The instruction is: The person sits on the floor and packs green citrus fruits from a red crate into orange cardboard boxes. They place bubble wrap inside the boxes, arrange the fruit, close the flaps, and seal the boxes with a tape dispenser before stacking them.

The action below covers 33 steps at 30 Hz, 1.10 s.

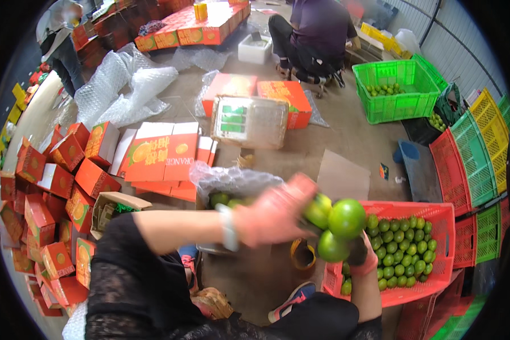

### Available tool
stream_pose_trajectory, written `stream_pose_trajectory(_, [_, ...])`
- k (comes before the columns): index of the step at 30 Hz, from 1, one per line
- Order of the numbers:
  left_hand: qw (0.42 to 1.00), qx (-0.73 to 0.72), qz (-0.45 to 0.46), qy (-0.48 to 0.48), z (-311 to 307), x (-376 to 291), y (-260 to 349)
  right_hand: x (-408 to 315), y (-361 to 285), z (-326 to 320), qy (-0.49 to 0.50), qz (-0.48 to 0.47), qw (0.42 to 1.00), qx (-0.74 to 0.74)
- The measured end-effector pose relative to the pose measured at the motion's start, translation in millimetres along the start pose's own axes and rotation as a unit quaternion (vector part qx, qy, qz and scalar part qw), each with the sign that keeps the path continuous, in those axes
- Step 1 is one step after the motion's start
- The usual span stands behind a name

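Note:
Both of my hands wear reddish gloves and meet above the near edge of a red plastic crate (444, 255) of green citrus fruit (401, 246). My left hand (276, 208), blurred, reaches across to the right, its fingers against a green-yellow citrus fruit (318, 210). My right hand (362, 255) is closed around the lower side of a cluster, with two more green citrus fruits (347, 218) showing in front of it. Under my left forearm is a container lined with bubble wrap (238, 176), with several green fruits (219, 199) inside, partly hidden by the hand.
Orange-printed cartons (68, 204) are heaped at the left beside flattened cartons (161, 153). A scale (250, 121) stands ahead. A person (310, 38) sits beyond, near a green crate (397, 93); another person (61, 42) stands far left. A tape roll (302, 254) lies between my feet.

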State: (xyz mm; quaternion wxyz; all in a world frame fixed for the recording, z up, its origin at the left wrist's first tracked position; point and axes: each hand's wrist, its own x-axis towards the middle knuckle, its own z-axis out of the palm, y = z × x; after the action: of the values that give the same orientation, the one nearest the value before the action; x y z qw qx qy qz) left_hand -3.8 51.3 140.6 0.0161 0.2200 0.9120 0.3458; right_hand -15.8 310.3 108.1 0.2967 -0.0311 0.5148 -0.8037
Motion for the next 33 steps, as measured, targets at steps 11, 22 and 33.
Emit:
stream_pose_trajectory(11, [0.936, -0.270, -0.100, -0.203, -61.8, -79.9, -44.9, -184.6, 18.5, -226.1, 0.356, -0.088, 0.870, -0.330])
stream_pose_trajectory(22, [0.778, 0.063, -0.568, 0.261, -124.2, -524.6, -295.2, -19.3, -53.2, -35.8, 0.097, -0.049, 0.721, -0.684])
stream_pose_trajectory(33, [0.672, 0.246, -0.664, -0.218, 7.1, -552.7, -386.8, 182.2, 378.1, 471.9, -0.522, -0.127, 0.423, -0.729])
